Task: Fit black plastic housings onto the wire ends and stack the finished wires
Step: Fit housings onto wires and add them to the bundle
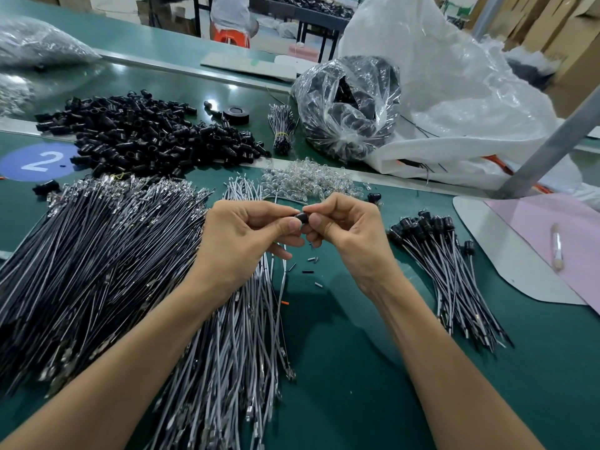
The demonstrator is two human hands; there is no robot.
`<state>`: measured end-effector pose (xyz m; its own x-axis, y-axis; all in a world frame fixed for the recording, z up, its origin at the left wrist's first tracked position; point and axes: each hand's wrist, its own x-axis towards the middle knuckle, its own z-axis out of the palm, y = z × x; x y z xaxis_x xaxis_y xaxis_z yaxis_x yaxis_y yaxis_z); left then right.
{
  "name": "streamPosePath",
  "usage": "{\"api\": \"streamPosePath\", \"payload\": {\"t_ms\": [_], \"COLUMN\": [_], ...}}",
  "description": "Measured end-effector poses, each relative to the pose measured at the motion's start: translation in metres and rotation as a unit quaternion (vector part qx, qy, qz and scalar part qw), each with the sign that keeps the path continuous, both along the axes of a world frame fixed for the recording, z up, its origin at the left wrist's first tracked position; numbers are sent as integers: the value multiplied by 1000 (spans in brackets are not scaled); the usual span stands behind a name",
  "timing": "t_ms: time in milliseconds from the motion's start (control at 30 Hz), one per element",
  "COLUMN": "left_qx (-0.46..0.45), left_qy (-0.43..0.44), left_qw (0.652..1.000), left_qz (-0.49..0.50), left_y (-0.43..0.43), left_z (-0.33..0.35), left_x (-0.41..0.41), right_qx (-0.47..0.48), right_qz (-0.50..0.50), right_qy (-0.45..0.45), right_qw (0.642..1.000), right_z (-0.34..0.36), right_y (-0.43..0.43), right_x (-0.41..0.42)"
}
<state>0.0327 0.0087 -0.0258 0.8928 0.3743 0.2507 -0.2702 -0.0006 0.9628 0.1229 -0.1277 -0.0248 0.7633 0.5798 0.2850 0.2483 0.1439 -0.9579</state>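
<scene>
The left hand (246,235) and right hand (344,228) pinch one housing (301,219) between their fingertips. A small finished stack (444,264) lies at three o'clock; most wires (107,254), at nine, look unfitted.

Bare bench (350,352) lies between the grey wire pile (233,336) and the finished wires (454,280); heaped black housings (146,134) crowd the far side.

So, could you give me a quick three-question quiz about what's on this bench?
1. True or false: the left hand and right hand together pinch one black housing.
2. The stack of finished wires lies: A) left of the hands, B) right of the hands, C) inside a bag.
3. Which number is printed on the blue circle?
Key: 1 true; 2 B; 3 the number 2.
</scene>
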Motion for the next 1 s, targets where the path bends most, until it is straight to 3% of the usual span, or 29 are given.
{"api": "streamPosePath", "payload": {"t_ms": [367, 567, 633, 700, 767, 833, 933, 1000], "left_qx": [1, -46, -61, -88, -120, -146, -156, -137], "left_qy": [-4, -13, -4, -9, -10, 5, 29, 28], "left_qw": [1000, 998, 997, 996, 993, 986, 972, 971], "left_qz": [-10, -35, -44, -29, 14, 83, 172, 196], "left_y": [0, -3, -4, 2, 12, 20, 25, 26], "left_z": [6, 9, 9, 11, 14, 14, 10, 9], "left_x": [-1, -4, -3, -1, -2, -4, -5, -4], "right_qx": [10, 5, 43, 133, 219, 242, 147, 8], "right_qz": [7, 24, 6, 27, 52, 33, -90, -208], "right_qy": [-21, -20, 24, 122, 191, 202, 158, 93], "right_qw": [1000, 999, 999, 983, 955, 949, 972, 974], "right_z": [3, 10, 14, 23, 33, 42, 61, 68], "right_y": [-3, 2, 1, -10, -32, -63, -119, -150], "right_x": [-1, -6, -5, 0, 8, 17, 36, 53]}}
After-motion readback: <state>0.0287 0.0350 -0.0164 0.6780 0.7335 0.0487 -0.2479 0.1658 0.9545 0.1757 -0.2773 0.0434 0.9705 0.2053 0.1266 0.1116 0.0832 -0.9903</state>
